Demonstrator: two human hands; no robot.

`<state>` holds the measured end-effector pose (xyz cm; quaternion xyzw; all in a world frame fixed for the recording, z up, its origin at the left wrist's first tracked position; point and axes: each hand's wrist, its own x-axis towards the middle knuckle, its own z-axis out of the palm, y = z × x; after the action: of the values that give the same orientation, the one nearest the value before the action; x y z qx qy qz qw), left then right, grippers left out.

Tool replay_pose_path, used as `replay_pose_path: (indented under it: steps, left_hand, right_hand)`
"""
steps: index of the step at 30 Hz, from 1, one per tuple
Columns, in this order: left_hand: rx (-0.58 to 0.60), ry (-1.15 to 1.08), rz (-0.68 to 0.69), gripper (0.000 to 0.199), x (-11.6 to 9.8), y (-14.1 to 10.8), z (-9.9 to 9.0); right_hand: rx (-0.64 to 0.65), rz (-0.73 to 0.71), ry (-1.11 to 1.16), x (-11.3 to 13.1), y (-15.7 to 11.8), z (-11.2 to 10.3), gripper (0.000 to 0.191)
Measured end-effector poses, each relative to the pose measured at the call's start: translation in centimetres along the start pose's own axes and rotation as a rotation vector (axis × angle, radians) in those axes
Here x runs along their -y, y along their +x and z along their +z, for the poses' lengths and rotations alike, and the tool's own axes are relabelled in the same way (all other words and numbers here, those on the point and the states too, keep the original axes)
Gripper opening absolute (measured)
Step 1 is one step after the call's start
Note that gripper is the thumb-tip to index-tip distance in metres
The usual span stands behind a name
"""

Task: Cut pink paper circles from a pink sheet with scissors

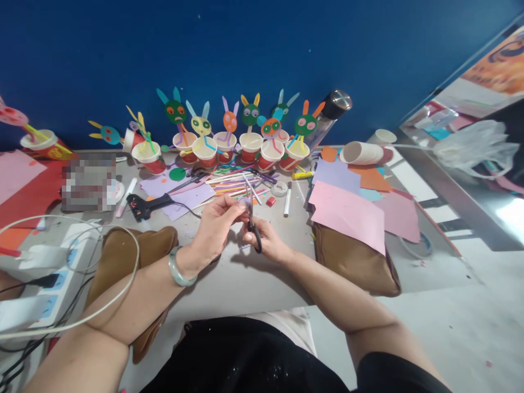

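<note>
Left hand [215, 226], pale green bangle [175, 268] at wrist: fingers pinched on one small lilac paper piece [244, 202], held above the counter [282, 281]. Right hand [271, 243]: fingers clamped on black-handled scissors [257, 239], blades pointing away from the body, by the paper; contact cannot be told. Beyond the hands: coloured sticks [231, 184], heaped; to their left, one black glue gun [149, 206]. Along the blue wall [262, 43]: paper cups [204, 159] bearing long-eared paper faces [201, 126]. At right: pink sheet [347, 215] upon a brown cushion [356, 265].
</note>
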<state>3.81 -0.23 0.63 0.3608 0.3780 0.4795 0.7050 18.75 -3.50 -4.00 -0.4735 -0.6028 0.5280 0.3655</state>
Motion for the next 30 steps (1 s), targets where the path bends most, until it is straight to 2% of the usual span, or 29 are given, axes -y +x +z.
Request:
replay_pose_path:
  steps: [30]
  left_hand:
    - [0.013,-0.029,-0.013,0.025,-0.1,0.1,0.08]
  right_hand:
    - [0.012,0.015,0.055,-0.17,0.1,-0.15,0.073]
